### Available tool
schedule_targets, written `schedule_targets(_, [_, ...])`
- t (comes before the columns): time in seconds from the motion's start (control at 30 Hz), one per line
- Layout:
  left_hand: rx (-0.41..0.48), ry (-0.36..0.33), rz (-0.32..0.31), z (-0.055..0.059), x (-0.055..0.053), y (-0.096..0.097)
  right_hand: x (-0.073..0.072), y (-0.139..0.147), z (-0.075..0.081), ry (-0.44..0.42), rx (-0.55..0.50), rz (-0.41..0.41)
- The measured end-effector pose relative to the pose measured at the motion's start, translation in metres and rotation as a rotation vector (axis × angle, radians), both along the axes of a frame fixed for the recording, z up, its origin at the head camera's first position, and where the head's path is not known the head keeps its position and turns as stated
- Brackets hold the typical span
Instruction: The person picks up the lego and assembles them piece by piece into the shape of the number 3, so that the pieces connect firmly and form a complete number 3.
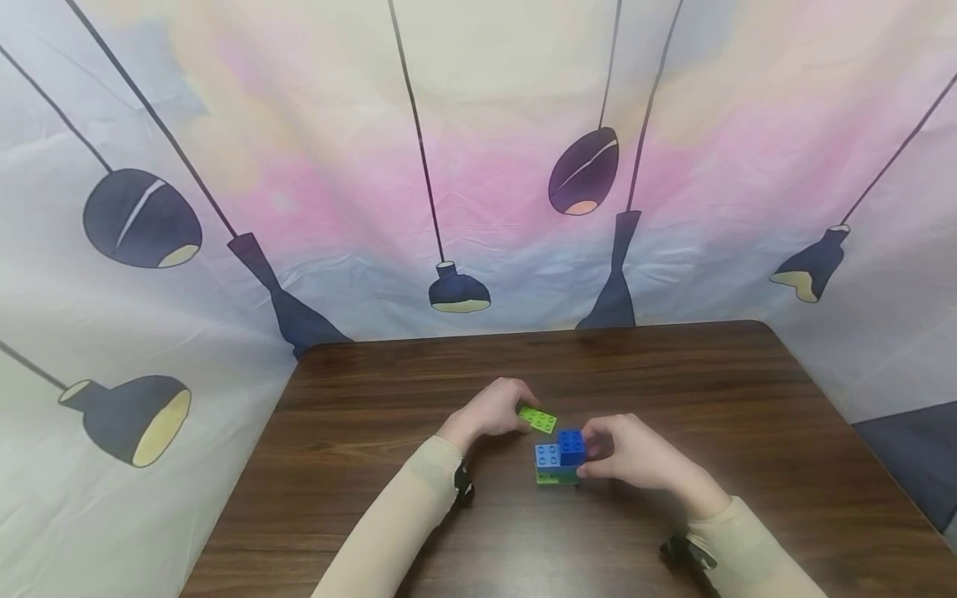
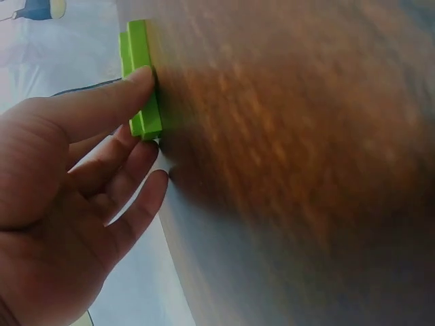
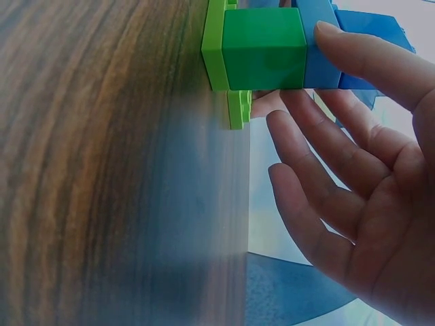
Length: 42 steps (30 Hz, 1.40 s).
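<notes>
My left hand (image 1: 495, 407) pinches a thin lime-green toy brick (image 1: 540, 420), with the thumb on one side and fingers on the other. In the left wrist view this brick (image 2: 144, 102) stays close to the tabletop. Just nearer to me stands a stack of toy bricks. Its base is a lime plate (image 1: 547, 479), then a green brick (image 3: 264, 49), a lighter blue brick (image 1: 547, 454) and a dark blue brick (image 1: 571, 446) at the top right. My right hand (image 1: 635, 450) grips the stack's blue upper part from the right, its other fingers loosely bent.
A dark wood-grain table (image 1: 374, 382) lies under both hands. Behind it hangs a pastel cloth backdrop (image 1: 336, 166) printed with dark lamps, meeting the table's far edge. Both forearms wear pale sleeves (image 1: 396, 515) with dark wrist devices.
</notes>
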State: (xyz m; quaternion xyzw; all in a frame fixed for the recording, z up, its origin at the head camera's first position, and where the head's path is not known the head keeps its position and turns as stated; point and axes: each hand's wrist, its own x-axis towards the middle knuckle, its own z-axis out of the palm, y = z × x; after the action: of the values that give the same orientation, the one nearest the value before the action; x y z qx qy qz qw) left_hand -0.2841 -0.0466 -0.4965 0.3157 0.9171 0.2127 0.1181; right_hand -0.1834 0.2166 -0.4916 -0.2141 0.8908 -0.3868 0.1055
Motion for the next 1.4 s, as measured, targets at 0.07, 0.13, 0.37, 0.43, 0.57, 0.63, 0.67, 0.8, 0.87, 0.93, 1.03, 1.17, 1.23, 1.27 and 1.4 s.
schedule_targets(0.07, [0.004,0.001,0.006,-0.001,0.000,0.000,0.000,0.000,0.000,-0.003,0.003,-0.002])
schedule_targets(0.13, [0.010,-0.004,0.010,-0.001,0.001,0.000,0.000,0.000,-0.001,-0.004,0.001,-0.001])
schedule_targets(0.37, [0.016,-0.005,0.027,0.000,0.002,0.004,0.000,0.001,-0.001,-0.003,-0.004,0.001])
schedule_targets(0.43, [0.014,-0.002,0.029,-0.001,0.002,0.004,-0.001,0.000,0.000,-0.004,-0.005,-0.001])
schedule_targets(0.57, [0.011,-0.004,0.034,-0.003,0.001,0.005,-0.001,0.000,0.000,-0.006,-0.006,-0.001])
schedule_targets(0.63, [0.011,-0.007,0.038,-0.004,0.001,0.005,-0.001,0.000,0.000,-0.005,-0.003,0.000])
schedule_targets(0.67, [0.010,-0.008,0.039,-0.004,0.002,0.005,-0.001,0.000,0.000,-0.005,-0.003,0.001])
schedule_targets(0.8, [0.014,-0.011,0.043,-0.004,0.003,0.004,-0.001,0.000,0.000,-0.010,-0.003,0.001])
schedule_targets(0.87, [0.025,-0.015,0.047,-0.004,0.004,0.003,-0.001,0.000,0.000,-0.013,-0.006,0.001])
schedule_targets(0.93, [0.043,-0.017,0.050,-0.004,0.005,0.002,-0.001,0.001,-0.001,-0.011,-0.004,0.001])
schedule_targets(1.03, [0.082,-0.017,0.052,-0.004,0.006,0.000,-0.001,0.002,-0.001,-0.007,-0.004,0.000])
schedule_targets(1.17, [0.134,-0.028,0.076,-0.004,0.008,-0.002,-0.001,0.002,-0.001,0.005,0.002,0.005])
schedule_targets(1.23, [0.161,-0.043,0.103,-0.003,0.010,-0.004,-0.001,0.002,0.000,0.010,0.004,0.009])
schedule_targets(1.27, [0.175,-0.053,0.118,-0.002,0.012,-0.005,-0.001,0.002,-0.001,0.011,0.005,0.010])
schedule_targets(1.4, [0.253,-0.082,0.167,0.002,0.018,-0.010,-0.001,0.001,-0.001,0.007,0.002,0.009])
